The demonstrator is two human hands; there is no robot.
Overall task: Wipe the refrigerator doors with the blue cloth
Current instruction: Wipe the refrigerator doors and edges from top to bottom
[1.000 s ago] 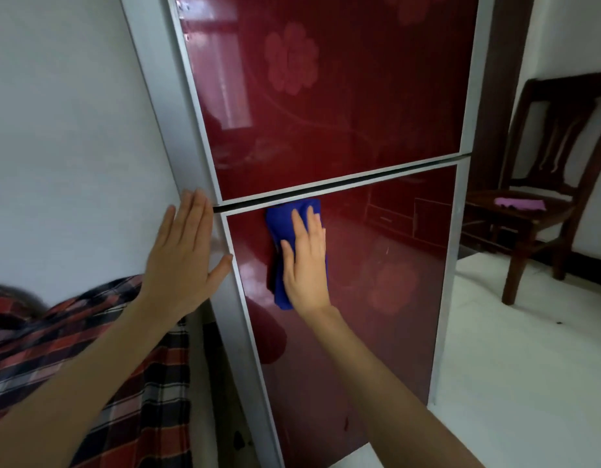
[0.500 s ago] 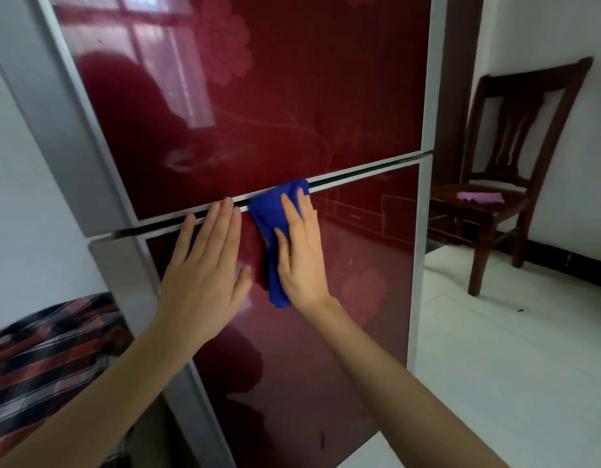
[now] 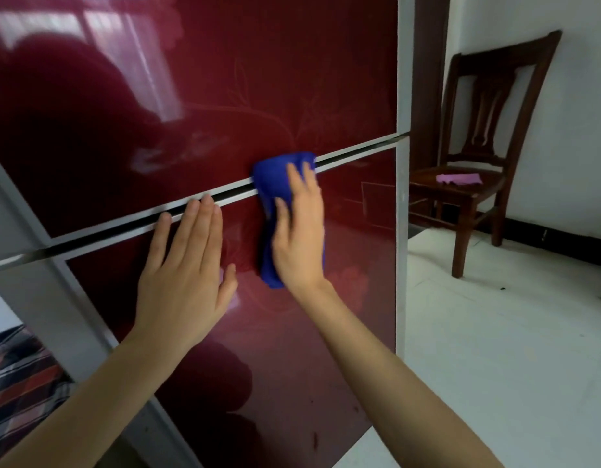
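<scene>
The right fingers [image 3: 302, 184] lie straight and close together, pressed flat on the blue cloth [image 3: 272, 187]. Half a second ago the cloth's top edge sat at the seam [image 3: 356, 153] between the doors. Now it covers the seam and reaches onto the upper door [image 3: 258, 79]. The left fingers [image 3: 204, 224] are straight and together, tips touching the seam trim. A second ago they lay on the refrigerator's grey side. The right hand [image 3: 301, 238] and the left hand [image 3: 184, 282] rest just beside each other on the lower door [image 3: 292, 366].

The cloth is deep blue, bunched into a tall, narrow fold, its lower end showing below the right palm. Both doors are glossy dark red with a faint flower pattern.
</scene>
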